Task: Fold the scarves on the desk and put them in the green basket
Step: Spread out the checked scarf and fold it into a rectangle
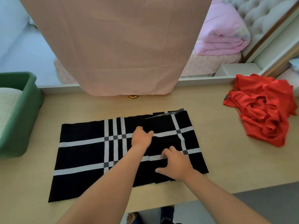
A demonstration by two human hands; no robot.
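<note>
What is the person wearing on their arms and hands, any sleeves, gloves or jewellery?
Nothing visible. Both forearms are bare to the picture's edge, no sleeves. The left hand and right hand show no gloves, rings, watch or bracelet.
</note>
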